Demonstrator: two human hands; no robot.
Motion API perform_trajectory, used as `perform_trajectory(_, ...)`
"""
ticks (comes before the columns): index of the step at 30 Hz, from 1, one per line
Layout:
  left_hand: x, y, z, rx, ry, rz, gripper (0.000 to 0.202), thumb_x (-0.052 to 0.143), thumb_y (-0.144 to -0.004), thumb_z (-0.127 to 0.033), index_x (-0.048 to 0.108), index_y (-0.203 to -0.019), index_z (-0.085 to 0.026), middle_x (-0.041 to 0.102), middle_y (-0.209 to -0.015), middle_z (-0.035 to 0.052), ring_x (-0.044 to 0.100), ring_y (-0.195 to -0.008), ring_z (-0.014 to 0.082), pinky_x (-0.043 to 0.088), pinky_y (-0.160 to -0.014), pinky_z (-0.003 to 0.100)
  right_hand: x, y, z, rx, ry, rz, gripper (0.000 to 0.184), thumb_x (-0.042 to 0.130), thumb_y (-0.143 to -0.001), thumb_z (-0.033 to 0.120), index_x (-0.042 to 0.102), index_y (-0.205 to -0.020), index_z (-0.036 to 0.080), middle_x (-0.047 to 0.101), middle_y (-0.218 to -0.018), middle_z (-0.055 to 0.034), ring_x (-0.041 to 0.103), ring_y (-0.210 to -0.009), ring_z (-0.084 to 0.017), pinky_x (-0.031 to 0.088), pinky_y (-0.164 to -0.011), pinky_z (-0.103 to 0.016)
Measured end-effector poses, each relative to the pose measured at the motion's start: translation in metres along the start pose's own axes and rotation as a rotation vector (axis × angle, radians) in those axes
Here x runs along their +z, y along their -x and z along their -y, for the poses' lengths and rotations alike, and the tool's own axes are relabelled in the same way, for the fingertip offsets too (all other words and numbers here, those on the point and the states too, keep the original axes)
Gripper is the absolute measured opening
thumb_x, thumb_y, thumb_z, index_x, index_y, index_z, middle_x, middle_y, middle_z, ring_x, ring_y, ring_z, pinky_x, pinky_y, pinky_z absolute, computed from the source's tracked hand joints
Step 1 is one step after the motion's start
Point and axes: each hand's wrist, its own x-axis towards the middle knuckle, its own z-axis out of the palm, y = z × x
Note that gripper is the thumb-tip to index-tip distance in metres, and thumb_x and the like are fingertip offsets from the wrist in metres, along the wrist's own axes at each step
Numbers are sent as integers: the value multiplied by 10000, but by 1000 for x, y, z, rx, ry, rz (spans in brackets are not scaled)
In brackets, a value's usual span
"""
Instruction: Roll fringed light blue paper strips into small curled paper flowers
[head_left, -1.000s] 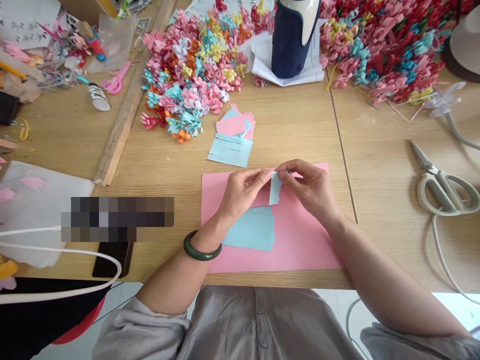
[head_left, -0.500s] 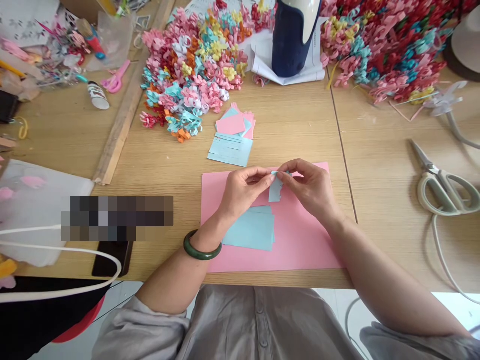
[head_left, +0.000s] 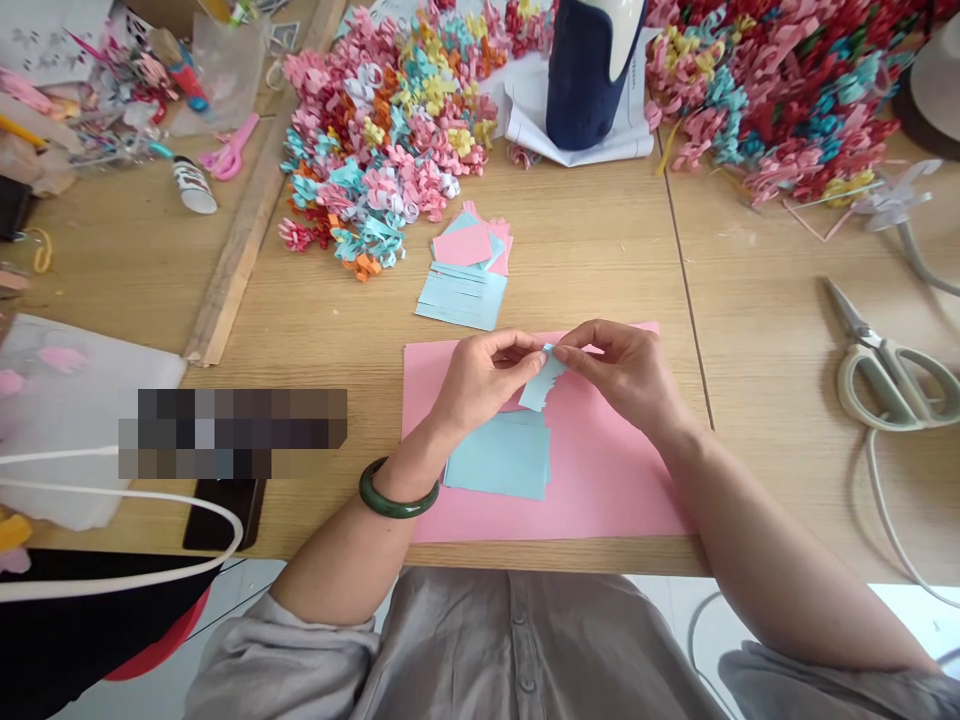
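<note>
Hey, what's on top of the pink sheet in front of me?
Overlapping light-blue papers lie on the pink sheet; over it, your left hand and right hand pinch a jagged-edged blue piece. Whatever the papers or hands cover there can't be seen.

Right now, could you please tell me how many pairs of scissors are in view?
2: grey-handled scissors on the right and pink scissors at the upper left, beside the wooden strip. The upper-left clutter may hide others.

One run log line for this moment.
left hand: pinching jagged-edged light-blue paper piece; right hand: pinching same piece; beneath: pink rectangular paper sheet, light-blue rectangular papers on it
</note>
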Motion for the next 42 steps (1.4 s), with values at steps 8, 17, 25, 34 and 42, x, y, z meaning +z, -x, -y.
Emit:
perform_trajectory(8, -4, -2, 3, -45, 49, 13, 199, 738, -780, -319, 751, -891, -154, 753, -888, 55, 685, -815, 168, 549, -762, 278, 2, 1, 0, -19, 0, 16, 130, 697, -851, 310, 702, -802, 189, 723, -825, -24, 670, -791, -155, 570, -757, -315)
perform_trajectory(17, -5, -3, 4, -52, 99, 22, 219, 731, -799, -312, 774, -965, -174, 768, -966, 59, 699, -923, 186, 548, -847, 291, 7, 5, -1, -361, 339, -60, 165, 558, -928, 194, 708, -962, 254, 718, -915, -28, 646, -861, -174, 561, -747, -346)
perform_trajectory(25, -6, -3, 4, -46, 83, 32, 229, 728, -799, -334, 782, -965, -184, 772, -965, 55, 701, -916, 194, 555, -849, 312, 6, 3, -2, -426, 398, -58, 223, 528, -938, 162, 719, -977, 270, 734, -907, -30, 644, -839, -187, 552, -760, -367)
perform_trajectory(34, -6, -3, 0, -88, 144, 32, 215, 744, -786, -322, 781, -941, -177, 774, -937, 57, 708, -880, 191, 556, -831, 314, 5, 3, -1, -472, 383, -54, 221, 534, -939, 166, 727, -971, 270, 737, -908, -35, 643, -829, -190, 543, -753, -367)
perform_trajectory(42, -5, -3, 3, -46, 101, -11, 231, 741, -790, -360, 773, -931, -180, 771, -919, 59, 707, -846, 188, 556, -796, 309, 6, 4, -1, -464, 387, -66, 227, 522, -942, 171, 723, -975, 270, 731, -910, -38, 640, -836, -191, 547, -762, -371)
